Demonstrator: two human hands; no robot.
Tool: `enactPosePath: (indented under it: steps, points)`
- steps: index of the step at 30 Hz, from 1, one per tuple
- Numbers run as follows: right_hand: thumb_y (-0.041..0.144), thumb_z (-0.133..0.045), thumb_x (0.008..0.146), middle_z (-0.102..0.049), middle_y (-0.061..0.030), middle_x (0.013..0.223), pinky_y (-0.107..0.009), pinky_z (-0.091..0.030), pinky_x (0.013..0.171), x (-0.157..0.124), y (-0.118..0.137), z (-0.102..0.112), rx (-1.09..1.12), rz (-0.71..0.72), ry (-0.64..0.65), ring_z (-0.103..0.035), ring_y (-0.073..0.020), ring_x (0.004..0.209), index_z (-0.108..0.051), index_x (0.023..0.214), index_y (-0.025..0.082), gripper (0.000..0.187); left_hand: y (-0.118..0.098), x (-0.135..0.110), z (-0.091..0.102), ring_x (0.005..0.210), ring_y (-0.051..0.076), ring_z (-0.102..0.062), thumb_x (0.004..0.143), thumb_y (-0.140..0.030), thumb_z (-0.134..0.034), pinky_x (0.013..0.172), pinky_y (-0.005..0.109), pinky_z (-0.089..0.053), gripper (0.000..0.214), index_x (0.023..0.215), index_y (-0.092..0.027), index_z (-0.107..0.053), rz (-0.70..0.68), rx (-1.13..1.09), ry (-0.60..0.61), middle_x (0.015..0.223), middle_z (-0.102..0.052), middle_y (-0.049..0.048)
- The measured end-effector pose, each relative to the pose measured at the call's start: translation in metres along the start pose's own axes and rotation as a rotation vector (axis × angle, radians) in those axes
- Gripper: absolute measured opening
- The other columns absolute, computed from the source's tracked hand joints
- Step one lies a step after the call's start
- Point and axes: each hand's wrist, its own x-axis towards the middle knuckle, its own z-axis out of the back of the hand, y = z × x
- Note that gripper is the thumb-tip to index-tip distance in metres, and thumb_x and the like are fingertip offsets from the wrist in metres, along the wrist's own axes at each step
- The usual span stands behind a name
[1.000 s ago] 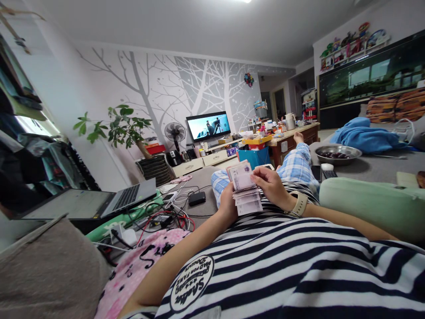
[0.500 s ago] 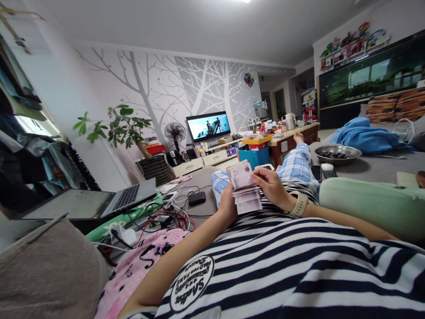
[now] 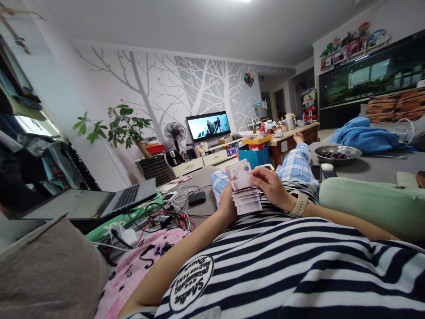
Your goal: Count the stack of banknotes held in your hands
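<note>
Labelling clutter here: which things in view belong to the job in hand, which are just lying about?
In the job:
pale-purple rectangular paper banknotes
left grip, holding them
right grip, at their edge

Lying about:
open grey laptop
round silvery metal bowl
small black rectangular box
crumpled blue cloth

Banknotes [image 3: 245, 195] lie between a person's left hand [image 3: 228, 203] and right hand [image 3: 270, 187], with a laptop [image 3: 128, 198] off to the left. At right, a cushion [image 3: 368, 199] sits before a bowl [image 3: 350, 161], a blanket [image 3: 365, 136] behind. Beyond, a television [image 3: 209, 127] stands between a fan [image 3: 175, 133], left, and a table [image 3: 311, 132], right.
</note>
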Motion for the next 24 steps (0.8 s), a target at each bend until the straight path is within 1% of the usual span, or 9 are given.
enactPosePath:
  steps: [3,7,9,10,13,15,16,20,24]
  points:
    - [0.035,-0.059,0.086,-0.057,0.0004,0.073,-0.025,-0.041,0.061,0.000,0.001,0.000,0.039,-0.021,0.000,-0.051,-0.0124,0.066,-0.060,0.085,0.018,0.017,0.003,0.007,0.007,0.069,0.023,-0.068,0.062,-0.036,-0.076,0.066,0.034,-0.055,0.029,0.077,-0.015,-0.063,-0.009,0.014,0.044,0.068,-0.068,0.0026]
    - [0.037,-0.061,0.085,-0.058,0.0002,0.073,-0.024,-0.042,0.059,-0.001,0.003,-0.001,0.060,-0.037,-0.003,-0.052,-0.0122,0.065,-0.061,0.084,0.019,0.018,0.002,0.006,0.007,0.069,0.021,-0.067,0.067,-0.035,-0.073,0.068,0.032,-0.055,0.027,0.083,-0.014,-0.065,-0.014,0.026,0.034,0.068,-0.069,0.0019]
    - [0.038,-0.062,0.084,-0.058,0.0004,0.071,-0.024,-0.041,0.057,-0.001,0.004,-0.001,0.064,-0.036,-0.008,-0.052,-0.0118,0.064,-0.061,0.084,0.019,0.019,-0.001,0.002,0.002,0.067,0.020,-0.067,0.071,-0.033,-0.070,0.068,0.031,-0.054,0.024,0.085,-0.013,-0.066,0.012,0.024,0.006,0.068,-0.069,0.0025]
    - [0.039,-0.062,0.084,-0.058,0.0007,0.069,-0.024,-0.040,0.055,-0.001,0.005,-0.001,0.074,-0.036,-0.004,-0.051,-0.0114,0.061,-0.060,0.084,0.019,0.020,-0.003,0.000,-0.001,0.065,0.019,-0.067,0.074,-0.031,-0.068,0.068,0.030,-0.054,0.022,0.086,-0.012,-0.066,0.017,0.025,-0.028,0.068,-0.069,0.0029]
    - [0.044,-0.056,0.088,-0.058,0.0021,0.060,-0.024,-0.038,0.051,-0.003,0.007,0.000,0.132,-0.042,0.056,-0.048,-0.0101,0.051,-0.059,0.084,0.019,0.025,-0.005,-0.002,-0.006,0.061,0.016,-0.065,0.079,-0.026,-0.061,0.065,0.027,-0.052,0.019,0.090,-0.011,-0.067,-0.015,0.039,-0.125,0.073,-0.071,0.0044]
    - [0.045,-0.052,0.089,-0.057,0.0027,0.056,-0.025,-0.038,0.050,-0.003,0.008,0.000,0.151,-0.038,0.086,-0.047,-0.0099,0.047,-0.058,0.083,0.019,0.028,-0.004,-0.001,-0.006,0.063,0.016,-0.065,0.080,-0.024,-0.059,0.065,0.027,-0.051,0.021,0.094,-0.011,-0.067,-0.043,0.052,-0.138,0.078,-0.072,0.0051]
    - [0.045,-0.053,0.089,-0.057,0.0028,0.055,-0.025,-0.039,0.051,-0.003,0.009,0.000,0.144,-0.034,0.080,-0.048,-0.0101,0.048,-0.058,0.082,0.019,0.028,-0.004,0.001,-0.005,0.065,0.017,-0.065,0.079,-0.024,-0.060,0.066,0.028,-0.051,0.022,0.094,-0.010,-0.067,-0.051,0.061,-0.134,0.079,-0.072,0.0054]
    - [0.044,-0.061,0.083,-0.053,0.0028,0.061,-0.026,-0.039,0.054,0.000,0.005,0.001,0.049,-0.051,-0.040,-0.049,-0.0114,0.055,-0.056,0.076,0.019,0.026,-0.002,0.003,0.002,0.065,0.017,-0.065,0.075,-0.027,-0.065,0.068,0.027,-0.051,0.024,0.092,-0.010,-0.067,-0.081,0.122,-0.110,0.077,-0.072,0.0053]
    - [0.045,-0.066,0.078,-0.048,0.0032,0.062,-0.026,-0.034,0.052,0.004,-0.002,0.003,-0.075,-0.111,-0.141,-0.042,-0.0114,0.055,-0.051,0.068,0.020,0.031,-0.004,-0.005,0.002,0.065,0.019,-0.065,0.067,-0.031,-0.073,0.071,0.032,-0.052,0.036,0.095,-0.011,-0.065,0.003,0.085,-0.016,0.073,-0.070,0.0049]
